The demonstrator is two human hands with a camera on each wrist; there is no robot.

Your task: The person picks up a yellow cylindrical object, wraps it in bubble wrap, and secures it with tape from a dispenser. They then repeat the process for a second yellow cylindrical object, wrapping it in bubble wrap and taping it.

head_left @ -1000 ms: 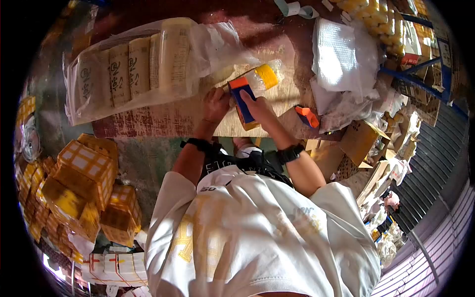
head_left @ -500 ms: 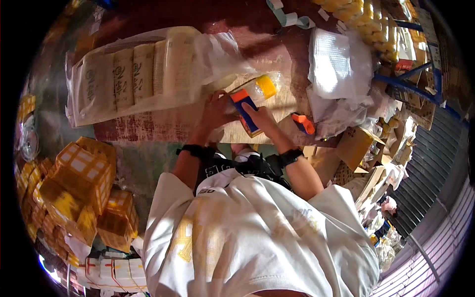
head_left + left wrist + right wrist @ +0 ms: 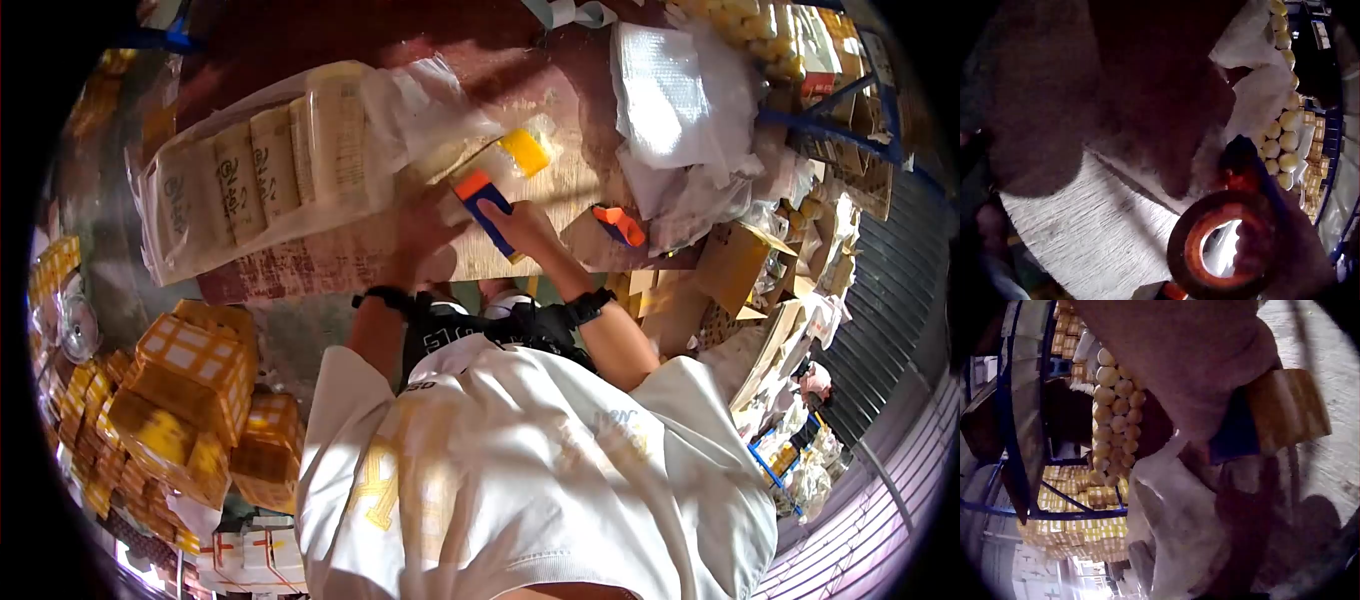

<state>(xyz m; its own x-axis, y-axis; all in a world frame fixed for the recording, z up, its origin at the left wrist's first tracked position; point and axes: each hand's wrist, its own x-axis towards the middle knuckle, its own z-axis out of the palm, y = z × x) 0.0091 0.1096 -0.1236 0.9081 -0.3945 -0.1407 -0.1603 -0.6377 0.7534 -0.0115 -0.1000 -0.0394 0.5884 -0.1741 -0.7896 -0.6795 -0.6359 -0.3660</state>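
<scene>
My right hand (image 3: 525, 230) grips a blue and orange tape dispenser (image 3: 483, 212) close over the wooden tabletop. Its tape roll shows as a ring with an orange core (image 3: 1194, 247) in the left wrist view. My left hand (image 3: 425, 225), blurred, hovers left of the dispenser with its fingers extended and nothing seen in its grasp. Just beyond the dispenser lies a clear plastic item with a yellow end (image 3: 525, 153). To the left is a clear bag (image 3: 250, 175) of brown paper-wrapped packs with green writing.
A second orange-tipped tape dispenser (image 3: 620, 226) lies at the table's right side. Behind it are stacked bubble-wrap sheets (image 3: 660, 95) and loose plastic. Blue shelving (image 3: 830, 130) stands far right. Open cardboard boxes (image 3: 740, 275) crowd the right; taped cartons (image 3: 185, 380) are piled on the floor at left.
My left hand has drawn away from the dispenser's head, down and to the left. My right hand keeps its grip on the dispenser, nearly in place.
</scene>
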